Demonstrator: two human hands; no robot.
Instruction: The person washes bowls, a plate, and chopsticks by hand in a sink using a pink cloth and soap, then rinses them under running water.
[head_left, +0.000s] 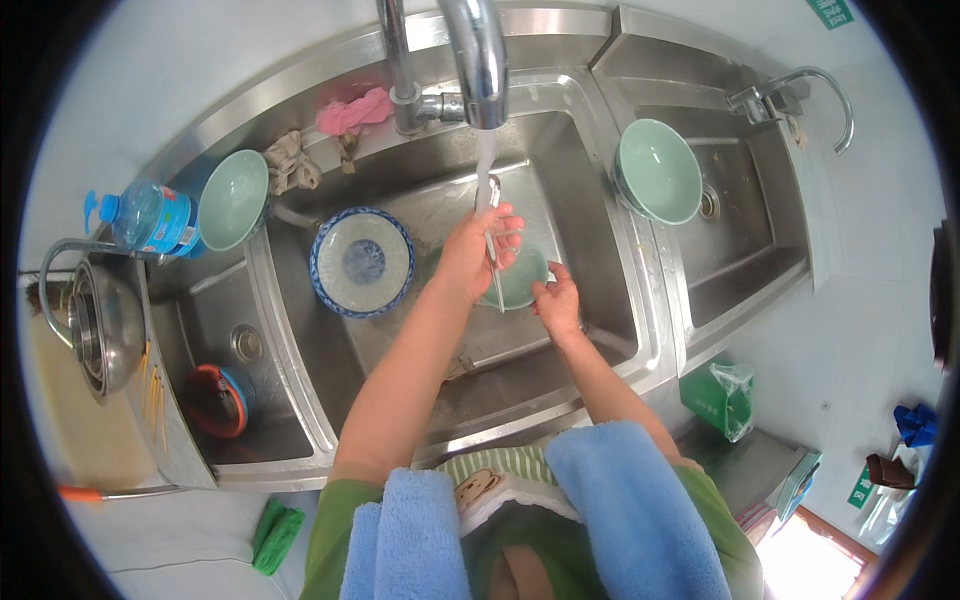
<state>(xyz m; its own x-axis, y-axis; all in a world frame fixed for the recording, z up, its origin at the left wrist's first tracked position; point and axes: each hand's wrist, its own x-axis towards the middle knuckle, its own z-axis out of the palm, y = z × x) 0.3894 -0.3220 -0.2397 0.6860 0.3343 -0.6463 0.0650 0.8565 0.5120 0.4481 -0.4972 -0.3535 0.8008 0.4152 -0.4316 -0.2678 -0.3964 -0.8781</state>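
Observation:
Water runs from the chrome faucet (484, 97) onto a metal spoon (493, 259), which my left hand (484, 247) holds by its handle, bowl end up. My right hand (556, 300) grips the rim of a pale green bowl (525, 277) just beneath, inside the middle basin. To the left in the same basin sits a white bowl with a blue patterned rim (362, 262). Another green bowl (658, 172) stands on the divider at the right, and a further green bowl (234, 200) rests tilted at the upper left.
Steel dividers flank the middle basin (600, 300). A blue pump bottle (154, 217), a pink cloth (355, 111) and beige rags (292, 161) lie along the back left. Orange-rimmed dishes (219, 401) sit in the left basin, with stacked steel bowls (105, 326) beyond. A second curved faucet (832, 79) stands right.

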